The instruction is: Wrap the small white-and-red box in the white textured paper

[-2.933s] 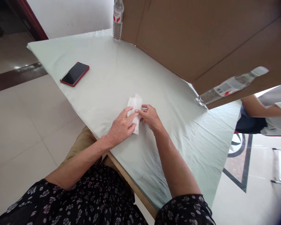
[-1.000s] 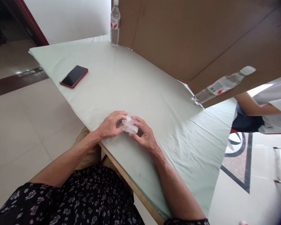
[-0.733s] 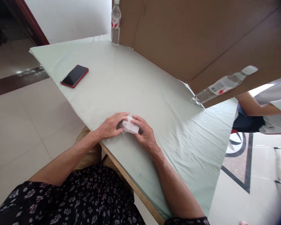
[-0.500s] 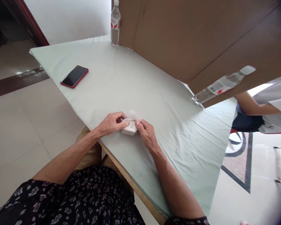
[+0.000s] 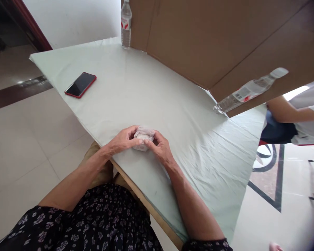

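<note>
A small white box-like packet (image 5: 141,146) with a thin, translucent white wrapping (image 5: 146,130) rests near the front edge of the cloth-covered table (image 5: 157,90). What exactly the packet is I cannot make out. My left hand (image 5: 125,138) grips its left side, thumb on the upper face. From the right, my right hand (image 5: 160,144) holds it with the thumb pressed on the top, close to the other thumb. The fingertips behind the packet are partly hidden.
A phone with a red case (image 5: 81,85) lies at the left. One water bottle (image 5: 126,26) stands at the back; another bottle (image 5: 247,92) is at the right by a brown cardboard panel (image 5: 188,38). Beyond it, a person's arm (image 5: 288,111) shows.
The wrapping behind the packet, raised before, now lies folded closer over it. My right thumb has moved left across the top. The view has shifted slightly.
</note>
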